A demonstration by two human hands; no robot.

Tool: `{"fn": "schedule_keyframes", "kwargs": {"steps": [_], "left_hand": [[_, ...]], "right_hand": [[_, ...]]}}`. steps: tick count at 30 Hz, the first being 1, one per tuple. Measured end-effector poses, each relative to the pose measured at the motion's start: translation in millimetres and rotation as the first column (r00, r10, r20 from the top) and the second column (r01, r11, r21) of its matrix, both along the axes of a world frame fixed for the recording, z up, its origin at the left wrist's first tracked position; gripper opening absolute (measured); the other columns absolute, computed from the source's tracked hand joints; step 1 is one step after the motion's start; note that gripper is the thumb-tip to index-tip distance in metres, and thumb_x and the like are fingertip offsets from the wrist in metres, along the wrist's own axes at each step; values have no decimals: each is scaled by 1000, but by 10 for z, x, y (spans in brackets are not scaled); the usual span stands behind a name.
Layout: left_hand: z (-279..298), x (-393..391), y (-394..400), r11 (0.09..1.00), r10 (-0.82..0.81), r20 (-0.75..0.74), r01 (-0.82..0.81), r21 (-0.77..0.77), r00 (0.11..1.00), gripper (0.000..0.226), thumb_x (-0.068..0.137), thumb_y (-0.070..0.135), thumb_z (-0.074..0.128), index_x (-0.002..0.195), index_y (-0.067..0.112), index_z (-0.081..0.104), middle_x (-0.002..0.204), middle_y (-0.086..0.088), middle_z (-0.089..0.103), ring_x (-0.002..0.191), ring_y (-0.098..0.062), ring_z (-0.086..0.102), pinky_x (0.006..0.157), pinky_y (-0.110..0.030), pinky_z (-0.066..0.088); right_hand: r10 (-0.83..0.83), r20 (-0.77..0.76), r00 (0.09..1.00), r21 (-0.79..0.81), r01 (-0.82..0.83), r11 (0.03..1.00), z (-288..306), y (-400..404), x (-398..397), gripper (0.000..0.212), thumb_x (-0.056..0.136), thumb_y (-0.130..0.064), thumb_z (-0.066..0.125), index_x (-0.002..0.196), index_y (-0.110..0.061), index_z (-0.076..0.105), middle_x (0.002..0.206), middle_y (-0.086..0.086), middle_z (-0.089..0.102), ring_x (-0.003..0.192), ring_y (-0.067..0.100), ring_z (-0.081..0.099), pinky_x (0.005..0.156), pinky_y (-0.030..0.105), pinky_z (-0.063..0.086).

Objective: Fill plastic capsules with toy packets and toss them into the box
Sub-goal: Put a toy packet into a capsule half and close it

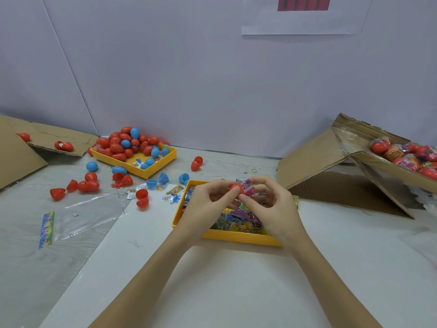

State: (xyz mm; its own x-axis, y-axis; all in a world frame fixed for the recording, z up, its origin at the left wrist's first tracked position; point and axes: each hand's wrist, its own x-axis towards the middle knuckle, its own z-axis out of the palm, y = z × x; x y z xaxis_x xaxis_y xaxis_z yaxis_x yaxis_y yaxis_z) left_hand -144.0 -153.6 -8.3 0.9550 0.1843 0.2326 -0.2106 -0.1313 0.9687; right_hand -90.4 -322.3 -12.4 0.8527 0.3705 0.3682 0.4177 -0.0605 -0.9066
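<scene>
My left hand (208,202) grips a red capsule half (236,187) above the near yellow tray (238,237), which is filled with colourful toy packets. My right hand (272,204) pinches a pink toy packet (248,188) against the capsule's open side. The two hands touch over the tray's middle. At the far right a tilted cardboard box (387,171) holds several filled capsules (406,157).
A second yellow tray (151,172) at the back left is heaped with red and blue capsules. Loose capsule halves (89,183) and small packets litter the table to the left. A clear plastic bag (82,216) lies at the left, and flattened cardboard (21,152) at the far left.
</scene>
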Motion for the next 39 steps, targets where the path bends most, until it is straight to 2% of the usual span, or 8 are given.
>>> {"fn": "schedule_keyframes", "kwargs": {"steps": [4,10,17,21,28,31,34,39], "left_hand": [[-14,22,3,999,41,-20,-41,22,999,18,91,40,69,107,33,72,92,5,79,81,-17,76,74,-24,61],[-8,19,11,998,40,-9,-40,38,999,13,93,35,71,104,40,70,90,8,78,78,-14,76,69,-19,59],[-2,1,5,997,51,19,-52,57,999,16,93,30,72,109,30,72,90,5,78,80,-15,75,71,-22,60],[21,2,7,998,24,8,-25,52,1000,23,95,24,71,118,21,70,95,4,77,83,-18,76,75,-27,62],[37,-15,-4,999,11,48,-13,50,999,20,95,20,72,114,21,70,94,1,76,83,-17,76,72,-22,60],[37,-24,-18,998,2,70,-6,58,998,22,94,19,73,115,19,69,94,0,76,85,-17,76,73,-21,59],[37,-23,-21,998,3,71,-7,55,997,24,93,19,74,116,19,68,94,0,76,87,-16,76,74,-21,59],[45,-19,-30,999,30,48,-32,38,998,28,90,26,76,115,19,65,97,5,76,87,-14,75,74,-21,59]], "right_hand": [[-4,-6,1000,27,4,1000,16,6,-10,17,99,-18,67,112,-28,71,100,-5,76,89,12,75,70,29,64],[-13,-2,1000,21,13,1000,24,-1,-12,17,98,-14,69,107,-27,72,95,-7,76,86,11,75,70,28,63],[-26,3,1000,-9,26,1000,12,-1,5,16,92,-21,76,103,-32,74,97,-8,75,87,11,75,79,38,64],[-45,47,998,5,44,999,3,0,-1,16,88,-21,81,101,-27,75,94,-14,75,92,8,74,83,29,62],[-60,17,998,61,59,996,-40,44,8,39,83,-16,86,105,-24,56,100,-3,73,89,14,74,75,29,60],[-8,-23,1000,31,8,999,-30,27,20,40,84,-15,85,116,-25,64,103,-6,74,94,12,74,76,29,61],[25,1,1000,-12,-25,1000,-23,11,17,29,87,-14,82,112,-25,72,101,-9,76,94,11,74,77,31,63],[47,-68,997,75,-42,996,20,-9,9,24,90,-10,78,111,-22,72,101,-1,76,91,17,75,76,29,63]]}}
